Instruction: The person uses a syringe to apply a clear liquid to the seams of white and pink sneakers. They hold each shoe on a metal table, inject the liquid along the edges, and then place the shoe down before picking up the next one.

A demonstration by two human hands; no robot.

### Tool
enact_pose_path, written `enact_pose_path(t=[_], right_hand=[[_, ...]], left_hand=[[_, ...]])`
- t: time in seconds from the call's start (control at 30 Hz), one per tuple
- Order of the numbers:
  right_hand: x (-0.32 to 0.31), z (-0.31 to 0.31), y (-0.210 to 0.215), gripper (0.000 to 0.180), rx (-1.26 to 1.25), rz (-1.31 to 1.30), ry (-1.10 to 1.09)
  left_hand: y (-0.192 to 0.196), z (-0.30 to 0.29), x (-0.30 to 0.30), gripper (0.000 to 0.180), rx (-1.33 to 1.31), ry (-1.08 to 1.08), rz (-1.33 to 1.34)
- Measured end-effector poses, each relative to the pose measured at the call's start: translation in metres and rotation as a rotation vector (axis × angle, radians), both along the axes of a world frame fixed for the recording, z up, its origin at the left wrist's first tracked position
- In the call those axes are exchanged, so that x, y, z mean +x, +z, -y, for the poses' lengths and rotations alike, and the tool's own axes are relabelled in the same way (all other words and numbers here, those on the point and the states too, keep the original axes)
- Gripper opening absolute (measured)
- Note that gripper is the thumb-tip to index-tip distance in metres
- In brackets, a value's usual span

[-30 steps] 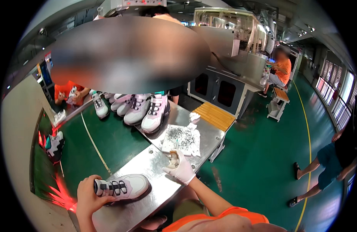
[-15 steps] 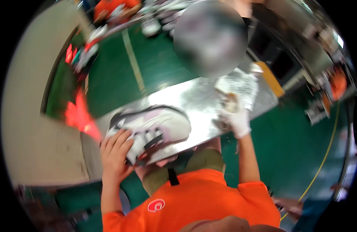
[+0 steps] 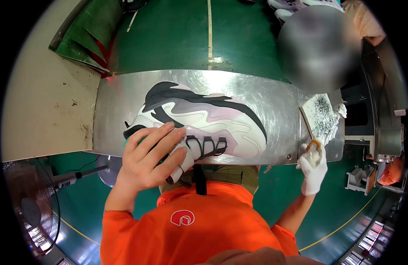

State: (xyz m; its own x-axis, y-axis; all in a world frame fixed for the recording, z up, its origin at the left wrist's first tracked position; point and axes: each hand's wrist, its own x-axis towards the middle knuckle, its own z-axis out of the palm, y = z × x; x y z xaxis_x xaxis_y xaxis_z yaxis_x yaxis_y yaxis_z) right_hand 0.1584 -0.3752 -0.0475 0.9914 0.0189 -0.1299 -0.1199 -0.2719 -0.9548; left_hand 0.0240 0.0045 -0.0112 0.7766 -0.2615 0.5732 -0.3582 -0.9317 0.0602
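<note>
A green factory floor (image 3: 177,39) with a pale painted line fills the top of the view, and a beige wall panel (image 3: 40,101) takes up the left side. Across the middle runs a brushed steel worktable (image 3: 274,104), its edge bowed by the lens. The person's orange shirt (image 3: 195,225) fills the lower centre.

On the steel worktable lies a chunky sneaker (image 3: 213,119) on its side, sole turned away from the person, white and pale pink with grey and black wavy panels and black lace loops near the table's front edge. The left hand (image 3: 149,157) is bare and grips the sneaker at its heel and collar end: the fingers are curled over the upper, spread a little, with the thumb side underneath (that part is hidden by the hand itself).

At the table's right end lies a speckled white cloth or paper sheet (image 3: 323,112), just beside the right hand. The right hand (image 3: 312,165) wears a white glove and is closed around a small yellowish thing (image 3: 315,144) at the table's front corner; what that thing is cannot be told. It is well apart from the sneaker.

A standing fan (image 3: 29,207) shows at lower left, below the table.
</note>
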Motion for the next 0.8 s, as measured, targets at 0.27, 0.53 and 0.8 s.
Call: enact_pose_path(t=[0.27, 0.53, 0.8], right_hand=[[0.028, -0.034, 0.03, 0.112, 0.767, -0.221, 0.534], [0.053, -0.077, 0.026, 0.118, 0.962, -0.429, 0.771], [0.062, -0.085, 0.026, 0.11, 1.009, -0.451, 0.846]], left_hand=[[0.015, -0.013, 0.025, 0.015, -0.052, -0.067, -0.085], [0.024, -0.016, 0.033, 0.013, -0.065, -0.065, -0.144], [0.023, -0.015, 0.029, 0.013, -0.1, -0.053, -0.17]])
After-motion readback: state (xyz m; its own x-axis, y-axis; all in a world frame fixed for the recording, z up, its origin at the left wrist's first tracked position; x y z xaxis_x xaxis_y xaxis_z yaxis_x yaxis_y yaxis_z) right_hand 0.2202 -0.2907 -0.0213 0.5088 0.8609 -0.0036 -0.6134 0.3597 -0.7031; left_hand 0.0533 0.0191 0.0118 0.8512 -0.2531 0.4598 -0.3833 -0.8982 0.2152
